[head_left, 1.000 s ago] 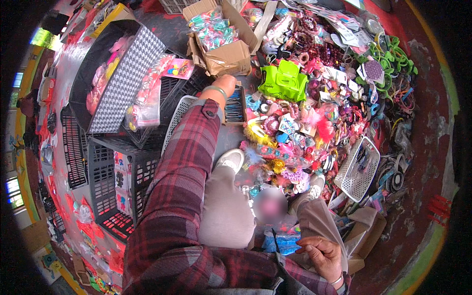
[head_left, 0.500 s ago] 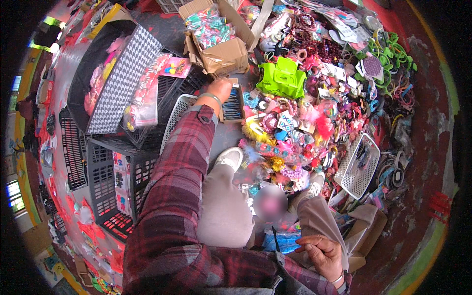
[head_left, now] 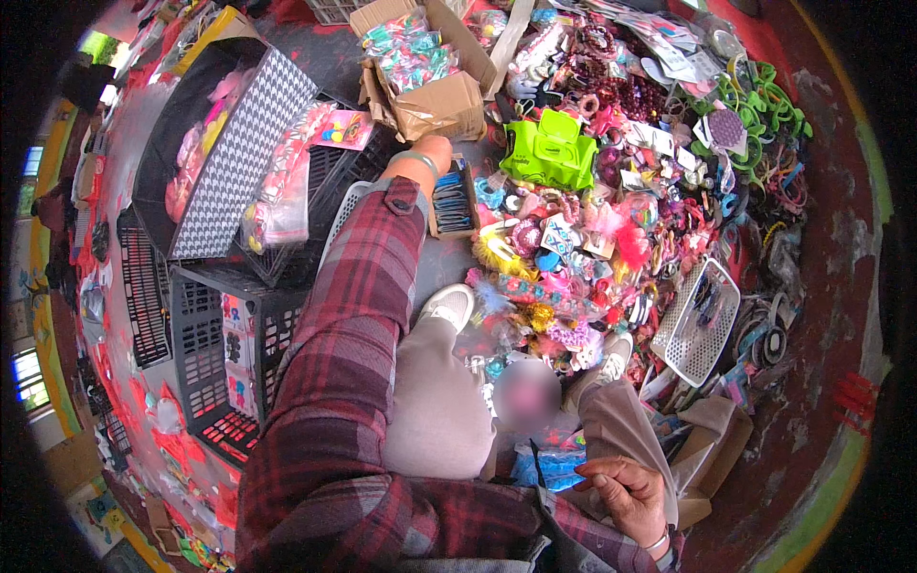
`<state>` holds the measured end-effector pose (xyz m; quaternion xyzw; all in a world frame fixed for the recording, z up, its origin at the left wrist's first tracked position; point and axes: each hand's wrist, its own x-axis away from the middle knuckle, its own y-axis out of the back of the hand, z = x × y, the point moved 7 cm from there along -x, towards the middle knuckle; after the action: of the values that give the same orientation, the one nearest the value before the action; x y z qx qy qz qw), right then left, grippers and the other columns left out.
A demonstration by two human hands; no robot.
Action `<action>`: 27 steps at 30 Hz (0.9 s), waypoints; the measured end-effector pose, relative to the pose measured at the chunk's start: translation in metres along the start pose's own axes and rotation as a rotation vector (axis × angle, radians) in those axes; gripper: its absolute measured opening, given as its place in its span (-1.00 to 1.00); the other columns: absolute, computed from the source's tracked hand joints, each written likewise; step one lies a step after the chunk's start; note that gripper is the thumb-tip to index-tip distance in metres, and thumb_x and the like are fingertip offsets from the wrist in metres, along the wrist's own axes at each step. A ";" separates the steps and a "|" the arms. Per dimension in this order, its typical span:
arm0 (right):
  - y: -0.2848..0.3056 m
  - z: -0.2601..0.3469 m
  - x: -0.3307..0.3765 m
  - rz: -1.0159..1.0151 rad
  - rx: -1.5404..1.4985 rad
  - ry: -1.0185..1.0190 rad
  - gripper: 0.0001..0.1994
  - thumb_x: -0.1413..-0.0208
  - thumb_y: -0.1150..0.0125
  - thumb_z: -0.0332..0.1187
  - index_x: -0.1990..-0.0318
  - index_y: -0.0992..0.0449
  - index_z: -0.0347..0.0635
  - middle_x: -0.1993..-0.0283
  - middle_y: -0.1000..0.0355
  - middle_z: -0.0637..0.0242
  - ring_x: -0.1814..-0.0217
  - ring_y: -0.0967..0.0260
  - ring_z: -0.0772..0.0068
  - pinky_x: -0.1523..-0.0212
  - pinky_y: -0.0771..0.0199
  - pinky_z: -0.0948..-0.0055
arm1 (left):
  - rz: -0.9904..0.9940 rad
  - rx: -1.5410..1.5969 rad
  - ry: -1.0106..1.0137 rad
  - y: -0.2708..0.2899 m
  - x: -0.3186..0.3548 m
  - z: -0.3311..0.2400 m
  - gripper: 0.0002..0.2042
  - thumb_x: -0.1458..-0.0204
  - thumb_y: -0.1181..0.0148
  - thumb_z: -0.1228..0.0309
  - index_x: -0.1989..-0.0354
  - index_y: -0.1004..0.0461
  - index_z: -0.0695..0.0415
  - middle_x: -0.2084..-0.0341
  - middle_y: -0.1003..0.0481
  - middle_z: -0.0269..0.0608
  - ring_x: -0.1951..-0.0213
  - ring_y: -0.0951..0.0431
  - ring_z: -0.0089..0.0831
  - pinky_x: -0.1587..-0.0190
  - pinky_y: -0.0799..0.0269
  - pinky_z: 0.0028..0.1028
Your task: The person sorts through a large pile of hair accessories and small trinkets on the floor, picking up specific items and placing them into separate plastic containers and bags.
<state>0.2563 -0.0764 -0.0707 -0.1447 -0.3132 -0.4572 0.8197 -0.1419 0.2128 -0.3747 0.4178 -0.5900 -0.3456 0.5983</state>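
My left arm reaches far forward, and my left hand (head_left: 433, 151) is at the back left corner of a small brown carton (head_left: 472, 196) filled with thin blue and dark pieces. Its fingers are hidden behind the back of the hand, so any grip does not show. Close to my body on the right, my right hand (head_left: 632, 501) is held over my leg with the fingers curled and the thumb near them. Whatever they hold, if anything, cannot be made out. A blue plastic-wrapped pack (head_left: 549, 468) lies just left of it.
A heap of hair accessories (head_left: 611, 239) covers the floor ahead right, with a bright green packet (head_left: 549, 151) on it. A white basket (head_left: 702, 325) stands at its right. Leftward are black crates (head_left: 215, 358) and a houndstooth box (head_left: 244, 158); an open carton (head_left: 439, 110) of packets stands ahead.
My left hand has moved slightly forward and to the right, past the small carton's back left corner. My right hand stays nearly where it was.
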 end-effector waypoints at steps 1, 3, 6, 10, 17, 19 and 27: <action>0.000 0.000 0.000 0.005 0.018 0.006 -0.79 -0.10 -0.06 -0.38 0.30 -0.50 -0.39 0.29 -0.46 0.18 0.34 -0.44 0.44 0.28 -0.39 0.53 | 0.014 0.021 0.015 0.003 0.004 0.000 -0.76 0.13 0.01 0.49 0.28 -0.52 0.17 0.24 -0.47 0.01 0.13 -0.46 -0.10 0.08 -0.37 -0.26; 0.001 -0.001 0.000 0.013 0.053 0.017 -0.79 -0.10 -0.06 -0.38 0.30 -0.50 -0.39 0.29 -0.46 0.18 0.34 -0.44 0.44 0.28 -0.39 0.54 | 0.042 0.061 0.042 0.007 0.014 -0.002 -0.74 0.12 -0.01 0.48 0.22 -0.50 0.22 0.18 -0.45 0.04 0.07 -0.44 -0.10 0.04 -0.35 -0.28; 0.000 0.000 -0.002 0.013 0.051 0.011 -0.79 -0.10 -0.05 -0.38 0.30 -0.50 -0.39 0.29 -0.46 0.18 0.34 -0.44 0.44 0.28 -0.39 0.53 | -0.001 0.053 0.103 0.023 0.024 -0.004 -0.70 0.16 -0.02 0.45 0.20 -0.51 -0.03 0.19 -0.46 -0.08 0.09 -0.44 -0.17 0.07 -0.35 -0.28; -0.001 0.000 -0.003 0.005 0.003 -0.026 -0.79 -0.10 -0.05 -0.38 0.30 -0.50 -0.40 0.30 -0.46 0.17 0.33 -0.44 0.43 0.27 -0.39 0.53 | 0.047 0.143 0.104 0.020 0.028 -0.008 -0.72 0.16 -0.02 0.43 0.22 -0.52 -0.03 0.22 -0.48 -0.10 0.13 -0.46 -0.13 0.07 -0.36 -0.26; -0.002 0.000 -0.005 0.008 -0.004 -0.034 -0.82 -0.11 -0.03 -0.43 0.29 -0.49 -0.39 0.28 -0.46 0.18 0.31 -0.45 0.44 0.28 -0.40 0.54 | 0.010 0.233 0.098 0.000 0.024 -0.009 -0.74 0.14 0.01 0.49 0.25 -0.51 0.15 0.25 -0.46 0.07 0.14 -0.45 -0.05 0.07 -0.35 -0.24; -0.002 -0.001 -0.005 0.011 0.015 -0.019 -0.84 -0.11 -0.02 -0.45 0.29 -0.49 -0.39 0.28 -0.46 0.18 0.31 -0.45 0.44 0.29 -0.41 0.54 | 0.010 0.260 0.021 0.001 0.022 -0.010 -0.74 0.11 0.03 0.49 0.22 -0.49 0.20 0.20 -0.43 0.11 0.09 -0.42 -0.03 0.04 -0.34 -0.25; -0.004 0.002 -0.005 0.009 0.035 -0.005 -0.85 -0.09 -0.03 -0.47 0.31 -0.50 -0.38 0.31 -0.47 0.18 0.32 -0.45 0.44 0.27 -0.39 0.53 | -0.179 0.496 0.073 0.030 0.040 0.022 -0.73 0.21 -0.06 0.51 0.26 -0.49 0.12 0.37 -0.48 0.06 0.26 -0.49 -0.06 0.18 -0.37 -0.28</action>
<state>0.2501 -0.0740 -0.0731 -0.1330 -0.3225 -0.4478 0.8233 -0.1633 0.1869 -0.3315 0.6145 -0.5952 -0.2269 0.4656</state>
